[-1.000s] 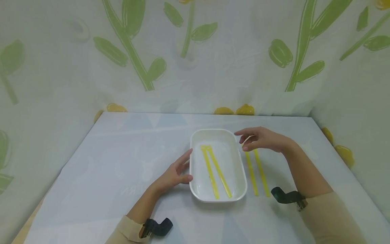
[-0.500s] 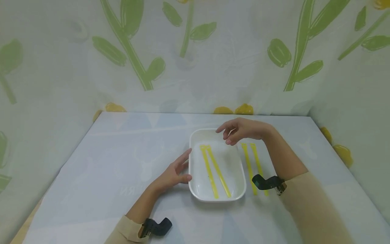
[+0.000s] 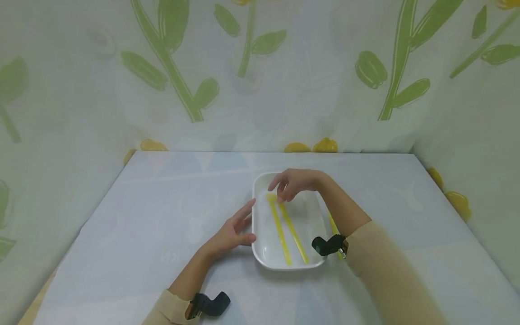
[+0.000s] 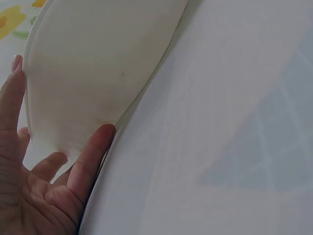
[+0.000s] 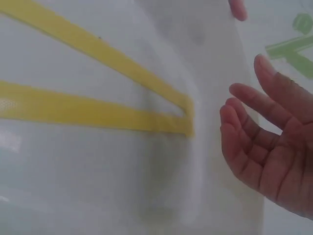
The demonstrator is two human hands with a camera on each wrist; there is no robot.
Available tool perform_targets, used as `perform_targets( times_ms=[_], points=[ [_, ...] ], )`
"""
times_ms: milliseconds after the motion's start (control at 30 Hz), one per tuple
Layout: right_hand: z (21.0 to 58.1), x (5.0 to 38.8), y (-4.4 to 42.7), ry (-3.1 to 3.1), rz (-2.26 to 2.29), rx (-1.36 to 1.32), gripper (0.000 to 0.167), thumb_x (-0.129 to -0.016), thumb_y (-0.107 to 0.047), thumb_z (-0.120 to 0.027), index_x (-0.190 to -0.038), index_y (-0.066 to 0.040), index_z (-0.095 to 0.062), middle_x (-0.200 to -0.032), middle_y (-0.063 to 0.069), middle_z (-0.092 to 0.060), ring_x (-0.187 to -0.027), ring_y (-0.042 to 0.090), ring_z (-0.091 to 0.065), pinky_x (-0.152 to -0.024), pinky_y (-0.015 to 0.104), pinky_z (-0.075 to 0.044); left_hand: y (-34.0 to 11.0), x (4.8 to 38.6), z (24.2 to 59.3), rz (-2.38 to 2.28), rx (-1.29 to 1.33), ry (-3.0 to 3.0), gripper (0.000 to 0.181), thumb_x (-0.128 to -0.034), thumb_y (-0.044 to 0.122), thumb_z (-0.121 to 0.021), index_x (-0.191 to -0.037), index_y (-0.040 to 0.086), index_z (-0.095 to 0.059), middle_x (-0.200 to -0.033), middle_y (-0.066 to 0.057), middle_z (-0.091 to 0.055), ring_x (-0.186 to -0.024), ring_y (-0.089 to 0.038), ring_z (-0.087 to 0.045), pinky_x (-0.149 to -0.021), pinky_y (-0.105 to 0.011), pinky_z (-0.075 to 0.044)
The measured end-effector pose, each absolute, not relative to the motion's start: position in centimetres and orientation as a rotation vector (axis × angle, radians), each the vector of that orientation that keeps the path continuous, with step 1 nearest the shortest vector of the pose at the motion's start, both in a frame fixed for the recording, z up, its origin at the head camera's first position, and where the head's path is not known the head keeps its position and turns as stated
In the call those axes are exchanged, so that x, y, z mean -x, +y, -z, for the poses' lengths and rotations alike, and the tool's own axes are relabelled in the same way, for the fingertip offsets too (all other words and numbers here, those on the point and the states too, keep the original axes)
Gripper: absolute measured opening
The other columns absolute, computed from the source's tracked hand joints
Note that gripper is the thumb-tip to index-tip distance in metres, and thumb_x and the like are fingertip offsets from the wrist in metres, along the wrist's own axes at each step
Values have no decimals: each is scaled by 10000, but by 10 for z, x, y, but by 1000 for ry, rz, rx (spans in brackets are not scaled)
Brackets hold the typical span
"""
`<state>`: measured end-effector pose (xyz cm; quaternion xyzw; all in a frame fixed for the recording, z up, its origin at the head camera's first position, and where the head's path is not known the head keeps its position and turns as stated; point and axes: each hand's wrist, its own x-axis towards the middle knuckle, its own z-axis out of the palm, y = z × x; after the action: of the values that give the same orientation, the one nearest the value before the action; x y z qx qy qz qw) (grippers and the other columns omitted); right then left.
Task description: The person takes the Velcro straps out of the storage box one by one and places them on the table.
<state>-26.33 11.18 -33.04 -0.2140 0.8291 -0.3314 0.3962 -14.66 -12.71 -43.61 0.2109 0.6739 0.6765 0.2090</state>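
Observation:
In the head view a white rectangular tray [image 3: 266, 248] stands on the table. Two flat yellow strips, a left one [image 3: 279, 228] and a right one [image 3: 294, 232], lie inside it, their far ends close together and near ends spread. My left hand [image 3: 227, 234] touches the tray's left side with spread fingers and thumb; the left wrist view has these fingers [image 4: 90, 161] against the outer wall. My right hand [image 3: 295, 181] hovers over the tray's far part, loosely bent and holding nothing. In the right wrist view its fingertips are apart from the strip ends [image 5: 188, 117].
Right of the tray, part of another yellow strip [image 3: 333, 222] shows on the white table [image 3: 162, 216], mostly hidden by my right forearm. Curtain-like walls with a plant print [image 3: 284, 104] stand behind and at both sides.
My right hand has moved left from beside the tray's right edge to over its inside, then lower near the strips' far ends. The left hand, tray and strips stay in place.

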Motion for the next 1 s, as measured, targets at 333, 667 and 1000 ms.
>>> perform_targets(
  times_ms=[333, 667, 1000],
  points=[
    [369, 265, 102, 2408, 716, 610, 581, -679, -195, -849, -1192, -77, -601, -878, 45, -639, -754, 157, -598, -703, 267, -505, -127, 146, 437, -1867, -638, 1886, 1022, -778, 371, -767, -1531, 156, -111, -1594, -92, -88, -1420, -388, -189, -958, -359, -463],
    [384, 255, 89, 2520, 714, 631, 507, -687, -139, -840, -1116, -54, -584, -731, 27, -580, -617, 140, -530, -569, 234, -438, -129, 144, 435, -1873, -614, 1872, 984, -794, 299, -766, -1532, 184, -123, -1596, -60, -95, -1430, -341, -191, -968, -357, -456],
    [387, 249, 73, 2526, 824, 541, 522, -695, -126, -836, -1133, -11, -577, -744, 60, -596, -581, 155, -567, -556, 241, -475, -130, 143, 436, -1863, -623, 1878, 991, -789, 341, -764, -1532, 197, -124, -1595, -43, -109, -1425, -358, -196, -944, -399, -478]
  ],
)
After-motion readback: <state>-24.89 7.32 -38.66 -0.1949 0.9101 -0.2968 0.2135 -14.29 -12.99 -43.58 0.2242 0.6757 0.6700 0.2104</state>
